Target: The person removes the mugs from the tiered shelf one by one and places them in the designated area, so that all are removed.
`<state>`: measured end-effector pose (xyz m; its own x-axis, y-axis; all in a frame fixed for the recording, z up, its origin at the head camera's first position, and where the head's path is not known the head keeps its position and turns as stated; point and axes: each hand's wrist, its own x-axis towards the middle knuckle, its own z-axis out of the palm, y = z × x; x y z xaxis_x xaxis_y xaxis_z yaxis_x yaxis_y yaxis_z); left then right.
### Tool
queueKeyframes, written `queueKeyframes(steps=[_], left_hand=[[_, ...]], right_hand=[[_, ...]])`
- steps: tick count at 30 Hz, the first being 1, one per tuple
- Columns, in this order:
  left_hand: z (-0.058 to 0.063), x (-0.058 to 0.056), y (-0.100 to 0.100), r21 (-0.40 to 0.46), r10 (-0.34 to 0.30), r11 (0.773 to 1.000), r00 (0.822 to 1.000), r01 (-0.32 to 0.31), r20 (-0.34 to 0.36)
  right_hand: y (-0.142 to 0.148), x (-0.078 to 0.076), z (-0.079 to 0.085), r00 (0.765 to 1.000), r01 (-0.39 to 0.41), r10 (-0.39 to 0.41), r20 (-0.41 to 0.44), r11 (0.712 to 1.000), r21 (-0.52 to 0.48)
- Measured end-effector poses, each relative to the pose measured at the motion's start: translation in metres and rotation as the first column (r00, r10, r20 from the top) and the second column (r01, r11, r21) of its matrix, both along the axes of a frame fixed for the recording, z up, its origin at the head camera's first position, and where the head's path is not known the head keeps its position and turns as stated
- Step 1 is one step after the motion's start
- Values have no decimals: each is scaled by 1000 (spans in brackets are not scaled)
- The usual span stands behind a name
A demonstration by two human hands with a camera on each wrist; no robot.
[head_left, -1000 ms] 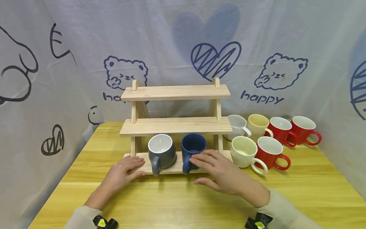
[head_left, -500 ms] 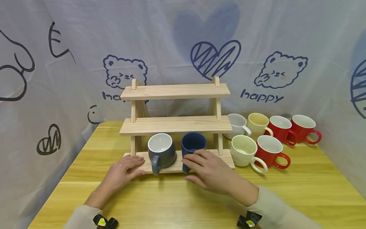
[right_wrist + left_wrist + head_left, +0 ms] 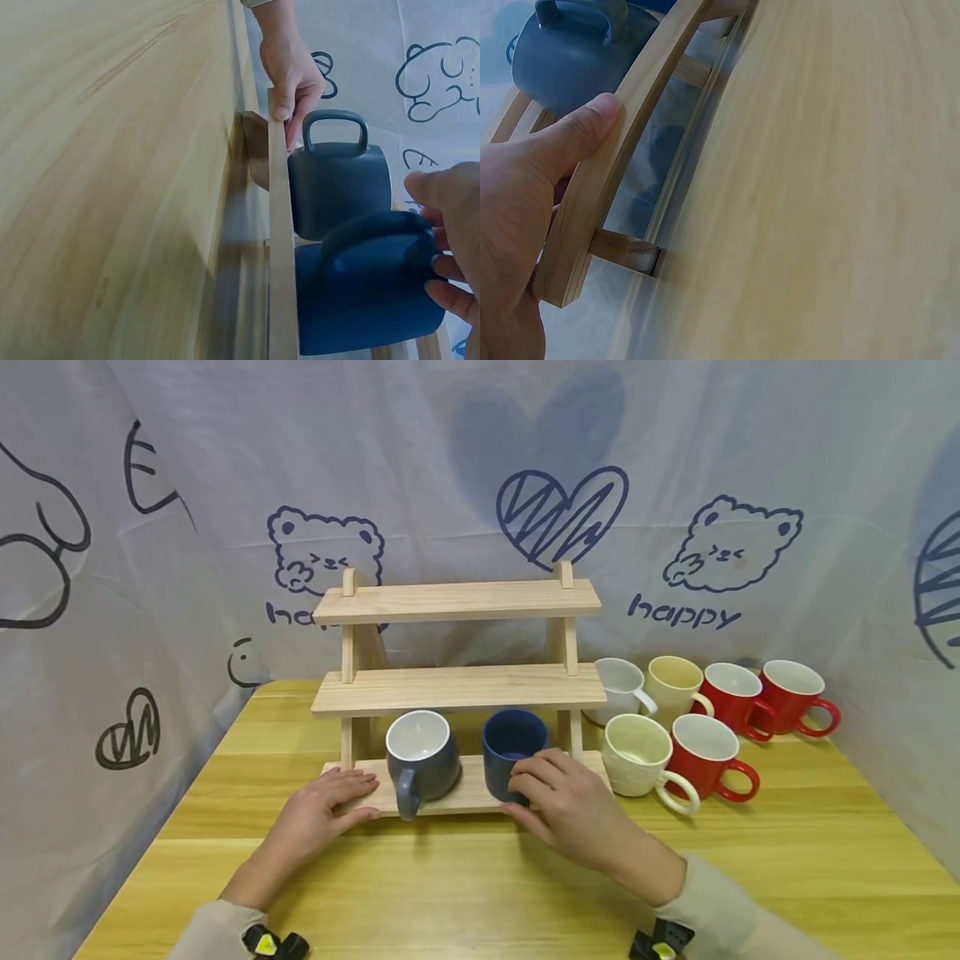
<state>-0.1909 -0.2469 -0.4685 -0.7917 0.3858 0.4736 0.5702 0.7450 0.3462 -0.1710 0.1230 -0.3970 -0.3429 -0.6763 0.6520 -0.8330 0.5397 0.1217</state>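
A dark blue mug [image 3: 513,752] stands upright on the bottom board of a wooden three-tier shelf [image 3: 457,687], right of a grey-blue mug with a white inside [image 3: 422,756]. My right hand [image 3: 573,810] is at the dark blue mug's front right. In the right wrist view its fingertips [image 3: 444,289] touch the mug's side near the handle, while the thumb stands apart from it. From the head the handle is hidden behind that hand. My left hand [image 3: 322,806] grips the bottom board's left end, with the thumb [image 3: 600,112] on the board and the fingers partly hidden.
Right of the shelf, several mugs stand on the wooden table [image 3: 450,893]: a white one [image 3: 617,692], a yellow one [image 3: 675,685], a cream one [image 3: 633,760] and several red mugs [image 3: 703,756]. A printed curtain [image 3: 450,460] hangs close behind.
My right hand first moved left over the dark blue mug's handle, then back right. The mug has shifted slightly right and its handle has gone from sight. My left hand stays put.
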Motion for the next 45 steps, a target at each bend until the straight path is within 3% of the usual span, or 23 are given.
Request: queueKeyframes(steps=[13, 25, 35, 45], left_hand=[[0, 0, 0, -11, 5, 1000, 1000, -5, -8], [1, 1, 1, -12, 8, 1000, 1000, -8, 7], [1, 1, 0, -12, 10, 1000, 1000, -10, -3], [1, 1, 0, -8, 7, 1000, 1000, -7, 4]], right_hand=[[15, 1, -12, 986, 156, -147, 78, 980, -125], [25, 3, -12, 938, 292, -262, 226, 950, -110], [26, 6, -10, 917, 309, -271, 294, 946, -92], [28, 10, -7, 834, 310, -180, 521, 935, -174]])
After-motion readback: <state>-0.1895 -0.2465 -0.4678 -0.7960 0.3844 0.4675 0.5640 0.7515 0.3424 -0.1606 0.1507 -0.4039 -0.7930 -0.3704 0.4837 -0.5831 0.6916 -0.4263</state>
